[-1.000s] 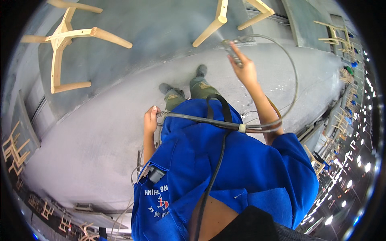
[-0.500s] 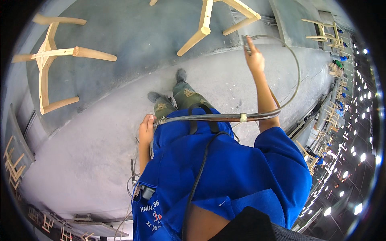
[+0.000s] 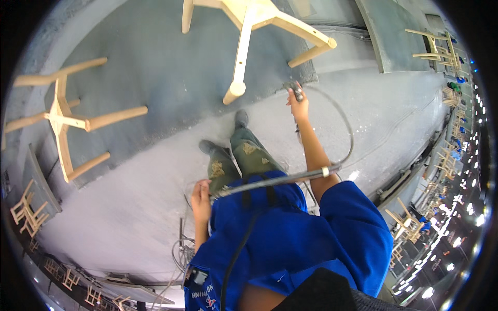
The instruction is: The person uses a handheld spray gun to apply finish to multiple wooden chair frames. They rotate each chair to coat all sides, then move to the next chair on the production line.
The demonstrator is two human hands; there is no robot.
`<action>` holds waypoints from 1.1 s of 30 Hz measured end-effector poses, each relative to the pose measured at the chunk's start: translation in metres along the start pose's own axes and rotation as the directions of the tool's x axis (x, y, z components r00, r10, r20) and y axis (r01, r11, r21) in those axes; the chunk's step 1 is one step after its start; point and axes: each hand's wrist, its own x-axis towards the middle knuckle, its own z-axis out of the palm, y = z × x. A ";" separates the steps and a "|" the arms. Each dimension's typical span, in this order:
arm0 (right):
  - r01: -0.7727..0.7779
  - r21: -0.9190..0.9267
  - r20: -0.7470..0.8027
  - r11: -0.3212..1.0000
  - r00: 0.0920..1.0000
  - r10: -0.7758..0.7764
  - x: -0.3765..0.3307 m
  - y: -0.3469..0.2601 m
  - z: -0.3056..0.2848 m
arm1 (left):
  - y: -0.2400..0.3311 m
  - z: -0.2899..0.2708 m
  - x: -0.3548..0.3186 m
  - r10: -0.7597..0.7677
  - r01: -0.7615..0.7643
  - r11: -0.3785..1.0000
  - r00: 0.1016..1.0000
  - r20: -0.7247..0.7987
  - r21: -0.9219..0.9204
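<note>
My right hand [image 3: 300,108] is stretched forward and shut on a small grey spray gun [image 3: 294,89]. The gun sits just right of the leg tip of a bare wooden chair frame [image 3: 244,31] at the top. A grey hose [image 3: 290,178] loops from the gun round my right arm and crosses my blue shirt [image 3: 290,243]. At my waist, my left hand [image 3: 201,196] grips the hose's near end. My two shoes [image 3: 239,118] stand on the pale grey floor below.
A second wooden chair frame [image 3: 67,122] lies on the dark grey area at the left. More chair frames [image 3: 433,44] stand at the far right and along the lower left rim [image 3: 26,212]. Loose cables [image 3: 181,249] lie by my left side.
My right hand with the spray gun has reached farther forward, toward the upper chair frame. That frame now sits closer and more central. My left hand stays on the hose.
</note>
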 end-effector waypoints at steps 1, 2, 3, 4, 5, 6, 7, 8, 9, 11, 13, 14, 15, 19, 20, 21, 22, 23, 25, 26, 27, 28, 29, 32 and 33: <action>-0.157 0.238 -0.042 0.958 0.984 0.172 0.005 0.004 0.007 | 0.016 0.012 0.003 0.023 -0.023 0.999 1.000 -0.017 0.035; -0.293 0.465 -0.032 0.836 0.938 0.346 0.014 0.006 0.016 | 0.031 0.020 0.005 -0.003 0.003 0.999 1.000 -0.014 -0.036; -0.319 0.650 0.001 0.690 0.908 0.419 0.026 0.006 0.022 | 0.046 0.026 0.005 -0.051 0.050 0.997 0.998 -0.025 -0.051; -0.334 0.796 0.057 0.505 0.872 0.486 0.037 0.007 0.026 | 0.059 0.035 0.007 -0.010 0.006 0.998 0.998 -0.066 -0.058; -0.331 0.897 0.118 0.294 0.818 0.562 0.044 0.007 0.031 | 0.070 0.039 0.007 -0.030 0.026 0.998 0.996 -0.079 -0.052; -0.375 0.905 0.175 0.201 0.758 0.628 0.057 0.003 0.038 | 0.079 0.044 0.009 -0.031 0.029 0.999 0.995 -0.097 -0.031; -0.341 0.931 0.209 0.133 0.794 0.571 0.067 -0.002 0.042 | 0.087 0.050 0.012 -0.013 0.015 1.000 0.992 -0.123 0.011; -0.317 0.946 0.227 0.074 0.806 0.546 0.075 -0.007 0.046 | 0.093 0.054 0.012 -0.055 0.058 0.998 0.990 -0.131 0.017; -0.296 0.955 0.242 0.021 0.816 0.525 0.082 -0.013 0.048 | 0.098 0.058 0.013 -0.097 0.095 0.995 0.989 -0.113 -0.025; -0.233 0.972 0.227 -0.037 0.885 0.406 0.097 -0.027 0.049 | 0.105 0.068 0.013 -0.142 0.136 0.989 0.984 -0.103 -0.058; -0.173 0.976 0.203 -0.133 0.944 0.261 0.113 -0.040 0.052 | 0.110 0.077 0.014 -0.124 0.121 0.992 0.985 -0.120 -0.032; -0.148 0.979 0.177 -0.141 0.959 0.220 0.122 -0.046 0.054 | 0.113 0.080 0.013 -0.139 0.136 0.990 0.983 -0.118 -0.032; -0.133 0.982 0.161 -0.138 0.962 0.221 0.130 -0.049 0.058 | 0.114 0.082 0.013 -0.181 0.180 0.983 0.975 -0.126 -0.020; -0.171 0.984 0.179 -0.056 0.909 0.376 0.159 -0.049 0.069 | 0.121 0.097 0.018 -0.169 0.167 0.986 0.979 -0.115 -0.025; -0.179 0.984 0.171 -0.021 0.893 0.417 0.164 -0.046 0.071 | 0.123 0.099 0.020 -0.178 0.173 0.984 0.978 -0.110 -0.050; -0.192 0.981 0.167 0.011 0.876 0.452 0.167 -0.044 0.073 | 0.125 0.101 0.023 -0.188 0.180 0.981 0.976 -0.106 -0.075; -0.185 0.983 0.164 0.002 0.874 0.458 0.167 -0.040 0.072 | 0.128 0.102 0.024 -0.219 0.209 0.973 0.970 -0.107 -0.095; -0.185 0.982 0.141 0.047 0.868 0.477 0.167 -0.038 0.072 | 0.130 0.103 0.026 -0.198 0.190 0.978 0.975 -0.102 -0.088; -0.201 0.968 0.083 0.153 0.824 0.560 0.161 -0.036 0.070 | 0.137 0.102 0.029 -0.230 0.226 0.973 0.967 -0.114 -0.043; -0.203 0.959 0.053 0.198 0.815 0.577 0.157 -0.037 0.068 | 0.139 0.103 0.031 -0.179 0.176 0.984 0.978 -0.111 -0.033; -0.217 0.942 0.045 0.258 0.840 0.541 0.154 -0.039 0.066 | 0.142 0.104 0.033 -0.161 0.161 0.987 0.979 -0.123 -0.006; -0.238 0.917 0.039 0.320 0.852 0.522 0.151 -0.043 0.064 | 0.145 0.105 0.034 -0.141 0.151 0.987 0.980 -0.141 0.062; -0.257 0.885 0.031 0.387 0.864 0.502 0.146 -0.047 0.062 | 0.147 0.107 0.035 -0.177 0.178 0.984 0.977 -0.117 -0.005; -0.411 0.880 0.329 0.237 0.889 0.317 0.141 -0.060 0.059 | 0.150 0.116 0.035 -0.214 0.208 0.975 0.973 -0.088 -0.079; -0.453 0.875 0.415 0.173 0.884 0.216 0.141 -0.064 0.061 | 0.150 0.122 0.036 -0.188 0.181 0.979 0.979 -0.080 -0.096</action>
